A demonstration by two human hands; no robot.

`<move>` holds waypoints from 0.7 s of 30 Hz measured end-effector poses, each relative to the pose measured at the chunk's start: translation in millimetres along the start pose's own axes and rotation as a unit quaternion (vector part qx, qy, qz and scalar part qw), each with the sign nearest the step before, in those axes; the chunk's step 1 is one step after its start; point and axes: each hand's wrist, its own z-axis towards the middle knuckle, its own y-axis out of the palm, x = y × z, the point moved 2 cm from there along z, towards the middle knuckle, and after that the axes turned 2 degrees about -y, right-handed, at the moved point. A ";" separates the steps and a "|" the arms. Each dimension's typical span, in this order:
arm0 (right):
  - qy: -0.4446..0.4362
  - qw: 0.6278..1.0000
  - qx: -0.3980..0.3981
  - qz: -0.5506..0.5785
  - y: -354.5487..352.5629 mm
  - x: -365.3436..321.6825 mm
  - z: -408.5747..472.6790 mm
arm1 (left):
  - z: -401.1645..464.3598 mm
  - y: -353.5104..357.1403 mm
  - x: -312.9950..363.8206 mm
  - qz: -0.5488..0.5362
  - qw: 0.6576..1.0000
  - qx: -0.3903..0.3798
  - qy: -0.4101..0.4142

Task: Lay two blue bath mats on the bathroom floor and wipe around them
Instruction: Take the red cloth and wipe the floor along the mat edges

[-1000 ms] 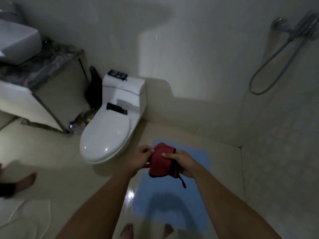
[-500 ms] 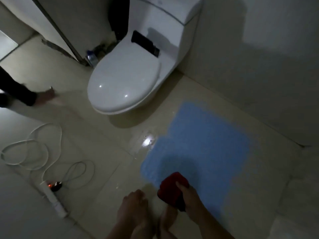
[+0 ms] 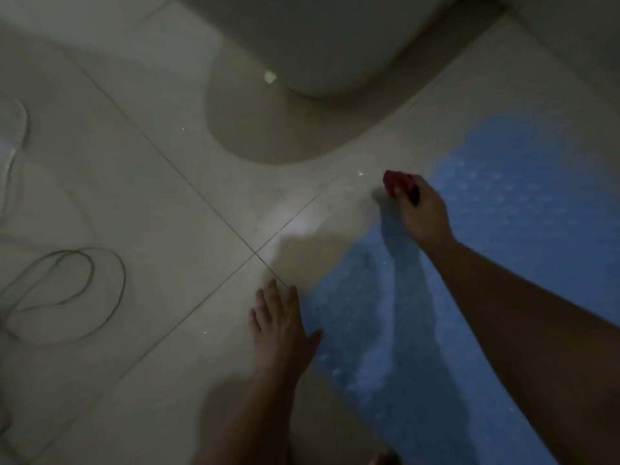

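A blue bath mat (image 3: 523, 223) lies flat on the pale tiled floor (image 3: 161, 203), filling the right side of the view. My right hand (image 3: 422, 213) grips a folded red cloth (image 3: 396, 184) and holds it down on the tile at the mat's left edge, close to the toilet's shadow. My left hand (image 3: 280, 325) rests flat on the floor with fingers spread, its thumb beside the mat's near-left edge. Only one mat is in view.
The white toilet base (image 3: 322, 45) stands at the top centre, casting a round shadow on the tiles. A thin looped cable (image 3: 84, 297) lies on the floor at the left. A bare foot (image 3: 385, 459) shows at the bottom edge.
I have dropped low to the floor. My right hand carried the red cloth forward to the tile beside the mat. My left hand let go of the cloth and came down flat on the floor.
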 end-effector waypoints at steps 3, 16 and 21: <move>-0.083 0.985 -0.054 -0.144 59.8 26.3 22.6 | 24.0 36.7 -24.3 -0.011 0.996 0.075 0.036; -0.467 0.774 -0.252 -0.345 208.6 42.6 -147.2 | 28.9 39.8 -103.0 -0.012 0.982 0.184 0.026; -0.374 0.817 -0.174 -0.404 133.5 42.9 -54.1 | 29.5 40.2 -92.0 -0.027 0.989 0.143 0.005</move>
